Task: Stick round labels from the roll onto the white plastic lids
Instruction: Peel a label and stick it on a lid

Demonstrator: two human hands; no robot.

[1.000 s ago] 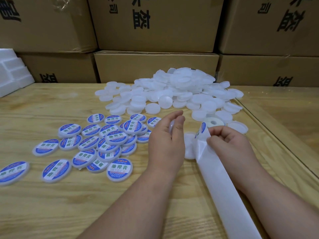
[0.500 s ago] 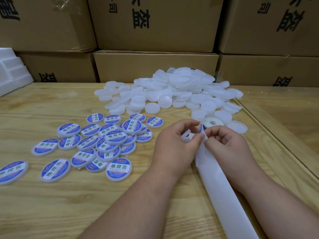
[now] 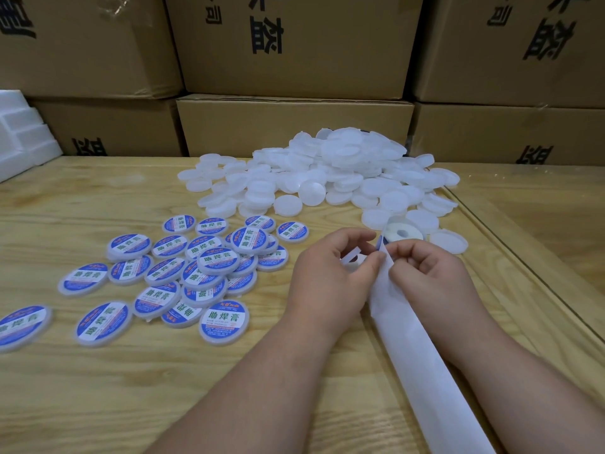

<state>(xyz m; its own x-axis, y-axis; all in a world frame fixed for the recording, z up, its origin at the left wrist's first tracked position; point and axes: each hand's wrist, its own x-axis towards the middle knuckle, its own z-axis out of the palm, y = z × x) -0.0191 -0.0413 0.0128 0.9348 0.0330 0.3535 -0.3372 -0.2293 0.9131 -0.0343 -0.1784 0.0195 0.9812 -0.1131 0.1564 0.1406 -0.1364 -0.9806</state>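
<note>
Your left hand (image 3: pixel 330 276) sits at the middle of the wooden table (image 3: pixel 98 388), fingers curled around a plain white lid (image 3: pixel 352 257) that shows only as a pale edge between your thumb and fingers. The thumb tip meets the top end of the backing strip (image 3: pixel 425 371), where a blue-edged label (image 3: pixel 379 242) peeks up. Your right hand (image 3: pixel 429 273) lies just beside it, fingers bent tight and pinching that same end of the strip from the other side. The two hands touch at the fingertips.

The strip runs from your hands down toward you, between your forearms, flat on the table. The label roll (image 3: pixel 401 232) lies just beyond your right hand, its white core showing, touching the near edge of the pile of plain lids (image 3: pixel 327 172). That pile is heaped at the far middle of the table, spreading right toward the table's raised edge.

To the left of your left hand lies the cluster of labelled lids (image 3: pixel 209 267), blue and white faces up, several overlapping; a few more are scattered apart toward the left edge.

Behind the table stand stacked cardboard boxes (image 3: pixel 294 44) with black print, and white foam blocks (image 3: pixel 23 136) rest at the far left corner.
</note>
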